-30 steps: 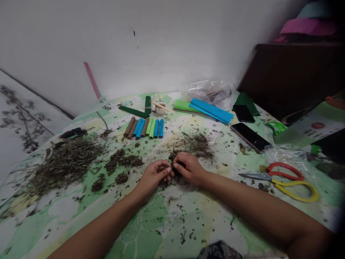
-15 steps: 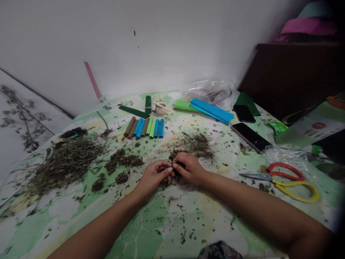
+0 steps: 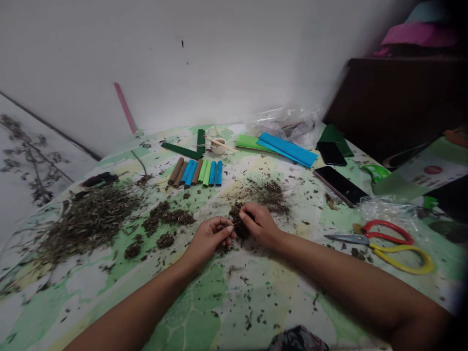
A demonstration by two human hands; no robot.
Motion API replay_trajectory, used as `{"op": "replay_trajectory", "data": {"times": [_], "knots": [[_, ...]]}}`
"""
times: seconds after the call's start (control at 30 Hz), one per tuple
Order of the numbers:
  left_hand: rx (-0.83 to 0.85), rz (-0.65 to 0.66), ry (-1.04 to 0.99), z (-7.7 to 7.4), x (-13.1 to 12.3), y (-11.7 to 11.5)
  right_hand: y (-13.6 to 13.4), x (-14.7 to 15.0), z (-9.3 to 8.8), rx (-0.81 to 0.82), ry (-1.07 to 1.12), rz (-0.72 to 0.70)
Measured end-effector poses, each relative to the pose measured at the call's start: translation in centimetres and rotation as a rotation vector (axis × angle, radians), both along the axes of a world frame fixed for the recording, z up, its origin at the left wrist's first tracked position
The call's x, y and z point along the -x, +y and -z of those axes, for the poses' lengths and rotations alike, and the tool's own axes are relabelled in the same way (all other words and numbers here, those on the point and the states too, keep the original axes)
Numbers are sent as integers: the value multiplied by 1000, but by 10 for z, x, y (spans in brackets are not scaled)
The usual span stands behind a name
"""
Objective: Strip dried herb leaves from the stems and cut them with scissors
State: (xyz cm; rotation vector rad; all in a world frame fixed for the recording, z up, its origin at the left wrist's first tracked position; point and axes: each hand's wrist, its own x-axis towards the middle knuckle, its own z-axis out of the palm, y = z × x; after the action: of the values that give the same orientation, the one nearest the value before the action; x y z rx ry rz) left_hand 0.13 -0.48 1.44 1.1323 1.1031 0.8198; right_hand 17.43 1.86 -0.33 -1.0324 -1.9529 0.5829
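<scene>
My left hand (image 3: pixel 214 235) is closed, thumb pressed against the fingers; what it pinches is too small to make out, perhaps a bit of dried plant. Just right of it, my right hand (image 3: pixel 259 223) is also closed in a pinch, its fingertips over a small heap of dark crumbled dried leaves (image 3: pixel 237 214). Whether the right fingers hold a scrap is hidden. A gap separates the two hands. Left of them lie clumps of crumbled leaves (image 3: pixel 177 217), and finer crumbs (image 3: pixel 272 195) are spread beyond the right hand.
A large heap of dried stems and leaves (image 3: pixel 91 214) covers the left side. Several coloured rolls (image 3: pixel 197 173) lie behind the hands, near a small cup (image 3: pixel 218 146) with sticks. Folded blue paper (image 3: pixel 287 150), a phone (image 3: pixel 341 185) and scissors (image 3: pixel 367 240) are on the right.
My right hand has drawn away from my left, slightly to the right and up, so the fingertips no longer meet. The left hand has stayed nearly in place.
</scene>
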Motion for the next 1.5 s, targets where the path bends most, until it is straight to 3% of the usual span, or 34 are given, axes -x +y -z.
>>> {"op": "replay_trajectory", "data": {"times": [0.13, 0.23, 0.37, 0.5, 0.8, 1.1, 1.33, 1.5], "knots": [[1, 11, -72, 2, 0, 1, 2, 0, 2, 2, 27, 46], [93, -27, -225, 3, 2, 1, 1, 1, 1, -23, 42, 49], [243, -97, -403, 1, 2, 1, -3, 1, -3, -106, -24, -61], [281, -90, -479, 0, 0, 1, -6, 3, -5, -158, -150, -145], [296, -46, -454, 3, -3, 0, -3, 3, -3, -66, -146, -2], [227, -26, -441, 4, -3, -1, -6, 5, -3, -275, -177, -259], [218, -17, -416, 6, -4, -1, -4, 5, -2, -236, -170, -175], [-4, -75, -232, 3, -4, -2, -3, 4, -4, -139, -117, -95]]}}
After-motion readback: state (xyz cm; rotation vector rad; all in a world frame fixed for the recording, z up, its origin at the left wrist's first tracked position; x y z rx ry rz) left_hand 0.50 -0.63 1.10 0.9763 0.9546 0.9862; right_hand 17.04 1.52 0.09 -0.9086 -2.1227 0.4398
